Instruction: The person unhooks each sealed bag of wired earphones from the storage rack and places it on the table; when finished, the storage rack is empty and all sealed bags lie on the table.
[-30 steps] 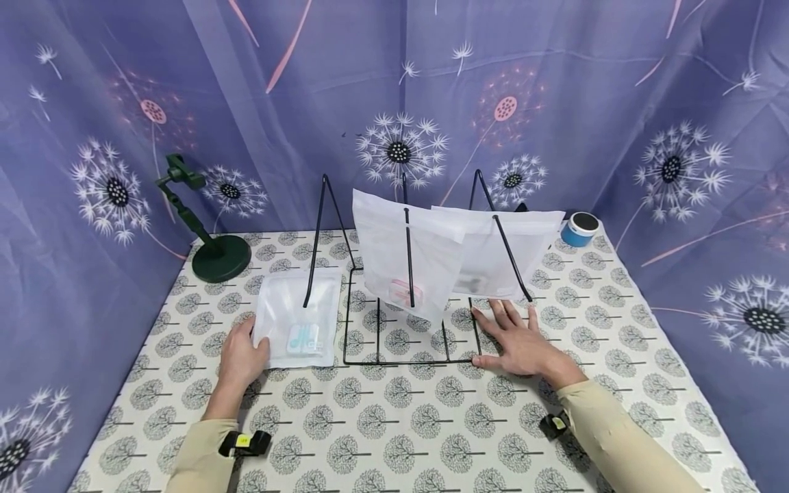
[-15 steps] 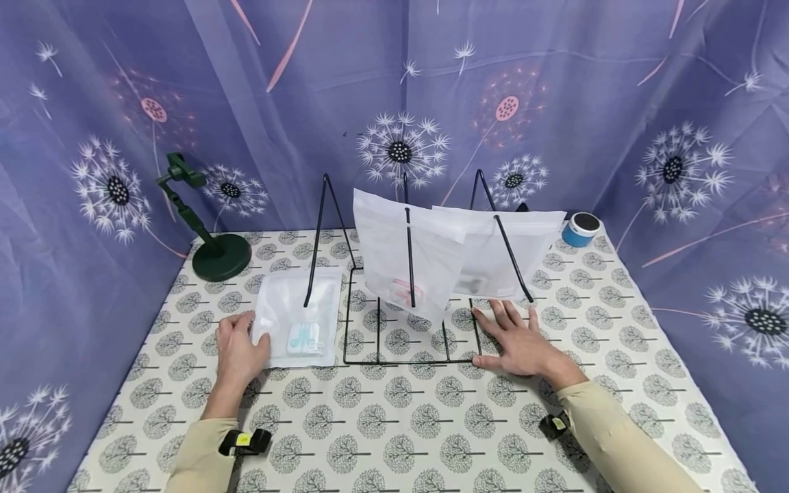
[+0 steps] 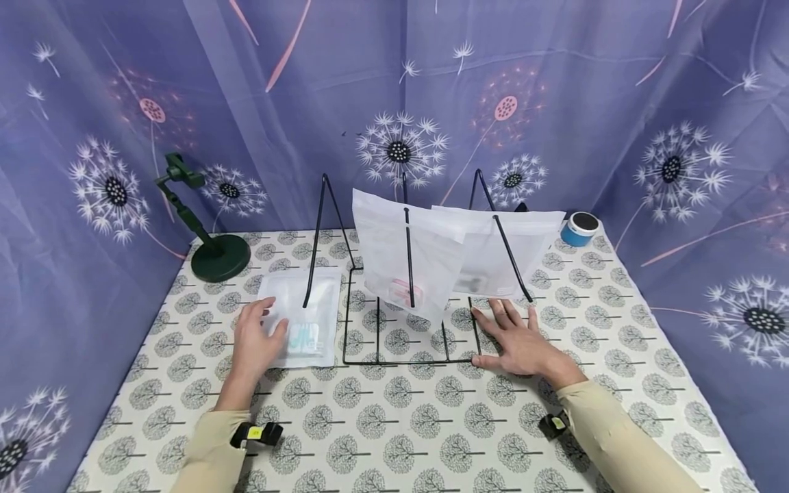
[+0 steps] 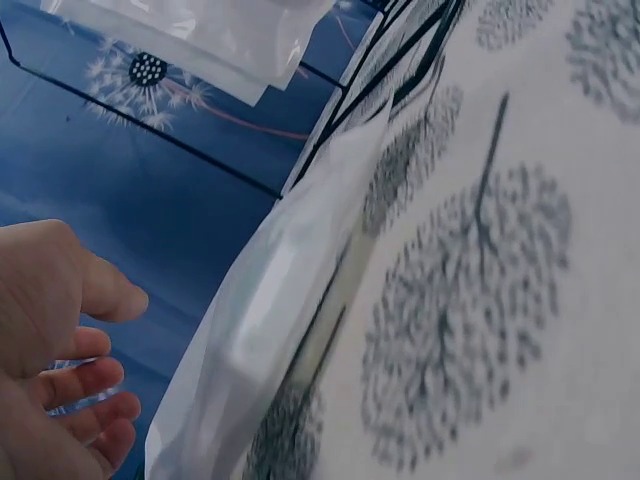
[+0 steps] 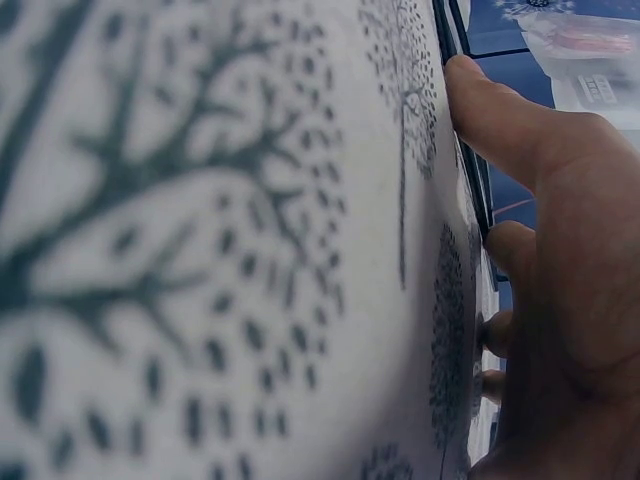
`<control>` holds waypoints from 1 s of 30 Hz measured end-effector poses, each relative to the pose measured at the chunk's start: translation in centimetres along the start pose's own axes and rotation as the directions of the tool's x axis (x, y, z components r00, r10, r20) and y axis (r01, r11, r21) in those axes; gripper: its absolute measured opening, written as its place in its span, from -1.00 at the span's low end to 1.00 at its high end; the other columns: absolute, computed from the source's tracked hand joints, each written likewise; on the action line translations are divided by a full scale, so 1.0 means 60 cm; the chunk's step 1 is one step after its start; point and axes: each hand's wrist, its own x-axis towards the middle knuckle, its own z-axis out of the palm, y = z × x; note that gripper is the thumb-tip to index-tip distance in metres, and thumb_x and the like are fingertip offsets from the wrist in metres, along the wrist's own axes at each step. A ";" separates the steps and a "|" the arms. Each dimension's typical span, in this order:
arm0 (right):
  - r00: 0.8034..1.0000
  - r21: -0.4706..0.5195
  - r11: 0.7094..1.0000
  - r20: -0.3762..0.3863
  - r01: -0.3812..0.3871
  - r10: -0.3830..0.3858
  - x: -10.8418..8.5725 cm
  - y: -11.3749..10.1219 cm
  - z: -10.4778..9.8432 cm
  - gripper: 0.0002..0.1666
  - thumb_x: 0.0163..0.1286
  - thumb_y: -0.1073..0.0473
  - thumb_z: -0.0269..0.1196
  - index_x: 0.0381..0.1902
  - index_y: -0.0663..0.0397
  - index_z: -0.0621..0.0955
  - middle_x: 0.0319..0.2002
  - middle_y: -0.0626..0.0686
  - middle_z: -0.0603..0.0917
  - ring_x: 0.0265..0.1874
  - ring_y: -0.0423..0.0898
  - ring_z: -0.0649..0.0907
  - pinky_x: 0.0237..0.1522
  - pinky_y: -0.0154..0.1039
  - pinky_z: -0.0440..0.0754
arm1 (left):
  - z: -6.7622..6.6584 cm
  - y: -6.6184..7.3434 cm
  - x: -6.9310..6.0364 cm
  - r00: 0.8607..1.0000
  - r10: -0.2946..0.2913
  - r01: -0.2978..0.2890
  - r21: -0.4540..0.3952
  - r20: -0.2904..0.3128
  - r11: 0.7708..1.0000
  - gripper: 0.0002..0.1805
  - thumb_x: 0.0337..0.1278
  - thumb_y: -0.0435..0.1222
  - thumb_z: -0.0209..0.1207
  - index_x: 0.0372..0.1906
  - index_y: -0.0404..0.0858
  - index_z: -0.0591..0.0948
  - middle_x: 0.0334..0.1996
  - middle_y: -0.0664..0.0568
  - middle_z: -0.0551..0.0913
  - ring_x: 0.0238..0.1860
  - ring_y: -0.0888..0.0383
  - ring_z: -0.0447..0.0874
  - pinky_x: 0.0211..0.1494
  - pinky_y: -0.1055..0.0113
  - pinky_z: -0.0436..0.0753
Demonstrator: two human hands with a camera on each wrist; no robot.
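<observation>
Running lengthwise forward, the pouch (image 3: 307,318) lies flat, left fingers (image 3: 261,302) and right fingers (image 3: 500,313) loose.

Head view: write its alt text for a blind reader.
A person's left hand hovers over a white pouch lying on a tree-print tablecloth; the right hand rests at the right edge of a black wire rack hung with two white pouches. A green stand is at back left.

Sm. curtained booth (image 3: 277,137) (dandelion-print)
</observation>
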 end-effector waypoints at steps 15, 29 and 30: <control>1.000 -0.004 1.000 0.011 -0.001 0.001 0.001 -0.003 -0.005 0.15 0.17 -0.60 0.05 0.56 -0.22 0.03 0.55 0.25 -0.15 0.50 0.35 -0.11 0.31 0.53 -0.44 | 0.038 0.035 0.005 0.987 0.162 -0.162 -0.208 -0.019 0.965 -0.44 -0.07 -0.47 0.40 0.14 -0.39 0.53 -0.01 -0.22 0.59 0.00 -0.12 0.58 0.13 -0.01 0.60; 1.000 -0.018 1.000 0.008 0.000 0.000 0.000 -0.005 -0.006 0.15 0.18 -0.60 0.06 0.56 -0.21 0.04 0.55 0.24 -0.17 0.50 0.34 -0.11 0.31 0.56 -0.35 | 0.079 0.068 0.025 0.961 0.272 -0.235 -0.368 0.052 0.900 -0.40 0.02 -0.37 0.39 0.21 -0.32 0.48 0.04 -0.17 0.58 0.07 -0.08 0.59 0.22 0.08 0.59; 1.000 -0.017 1.000 0.008 0.000 0.000 -0.001 -0.005 -0.006 0.15 0.18 -0.60 0.06 0.56 -0.20 0.04 0.55 0.24 -0.16 0.50 0.34 -0.11 0.31 0.56 -0.35 | 0.081 0.071 0.026 0.959 0.277 -0.236 -0.379 0.057 0.895 -0.39 0.02 -0.37 0.40 0.22 -0.31 0.47 0.05 -0.17 0.58 0.08 -0.08 0.58 0.22 0.08 0.59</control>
